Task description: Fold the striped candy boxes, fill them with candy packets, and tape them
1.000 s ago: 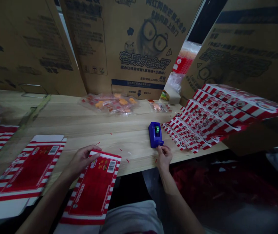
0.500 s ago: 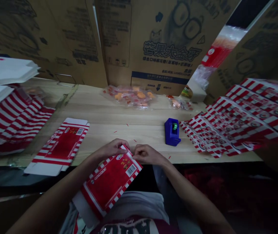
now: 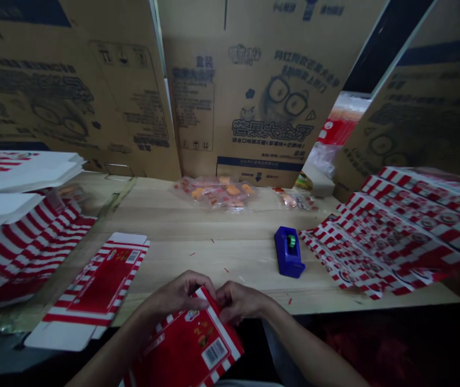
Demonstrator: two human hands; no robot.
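Note:
A red-and-white striped cardboard box (image 3: 181, 349) with a barcode lies tilted over my lap, its lower end cut off by the frame. My left hand (image 3: 187, 293) grips its upper edge, thumb on the printed face. At the top corner, the fingers of my right hand (image 3: 235, 301) are pinched against the same box edge; the exact fingertip contact is partly hidden. A matching flat box (image 3: 103, 285) rests on the table to the left. Beyond my right hand stands a blue tape dispenser (image 3: 288, 252) with a green core.
Striped flat boxes (image 3: 32, 236) are stacked at the left. Red checkered printed sheets (image 3: 399, 231) spread at the right. Clear bags with orange pieces (image 3: 217, 192) lie before large brown cartons (image 3: 246, 97). Small red scraps (image 3: 226, 270) dot the wooden table (image 3: 165, 209).
The camera view has tilted up, so everything sits lower in the picture. My right hand has closed in on the box's top edge, nearer to my left hand.

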